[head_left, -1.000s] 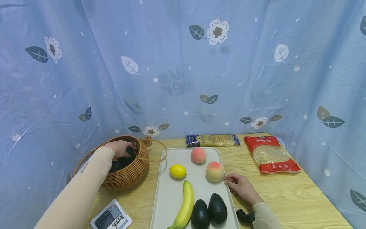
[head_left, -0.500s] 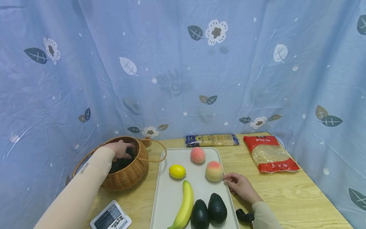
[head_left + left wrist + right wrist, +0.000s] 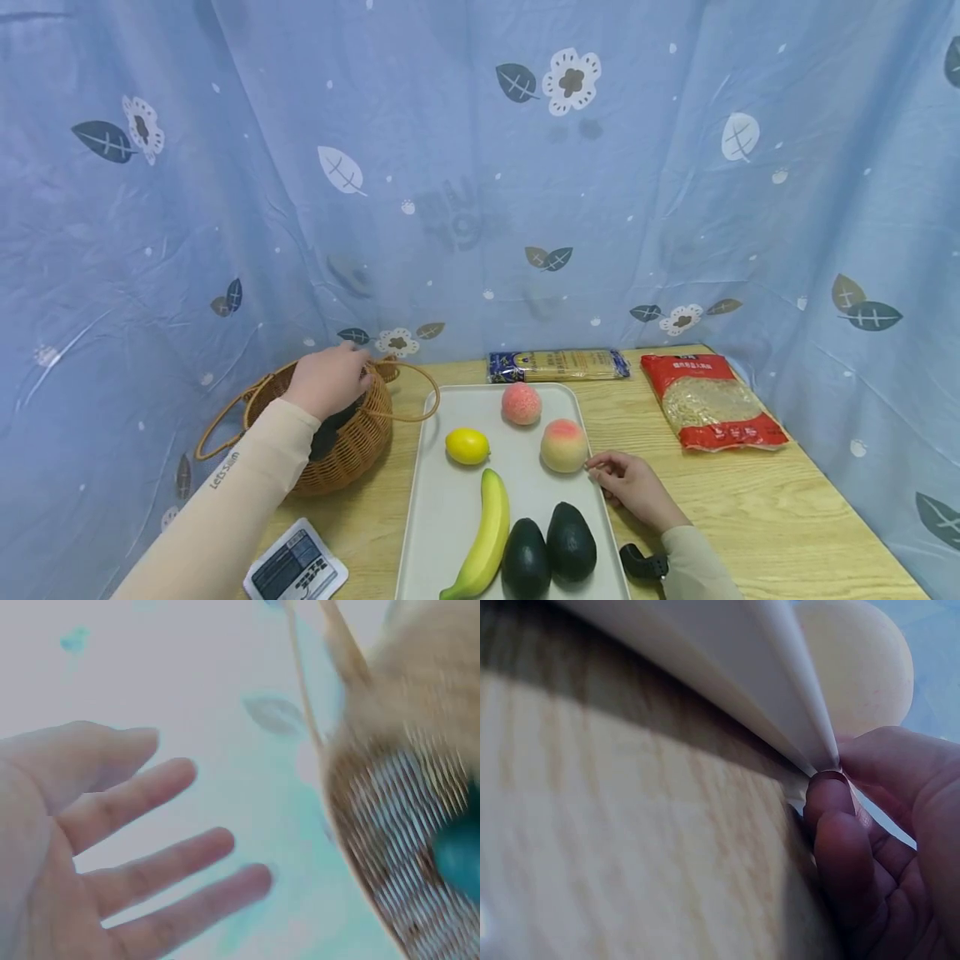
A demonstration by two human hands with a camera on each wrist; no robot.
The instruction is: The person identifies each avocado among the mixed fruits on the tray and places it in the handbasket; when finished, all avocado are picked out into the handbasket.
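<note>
- Our left hand (image 3: 328, 382) has risen higher over the basket (image 3: 352, 454) at left, fingers spread wide.
- Our right hand (image 3: 636, 493) pinches the tray (image 3: 437, 508) by its right rim, near the peach (image 3: 564, 447).

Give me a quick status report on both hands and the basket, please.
Left hand empty, fingers spread, at basket. Right hand pinching edge of tray. Dark items in basket, partly hidden by left hand and sleeve.

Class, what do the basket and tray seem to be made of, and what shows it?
Basket: probably wicker, natural or imitation, with a slight sheen; brown strands visibly interlace. Tray: perhaps plastic, smooth and pale; no grain shows, though coated metal is possible.
</note>
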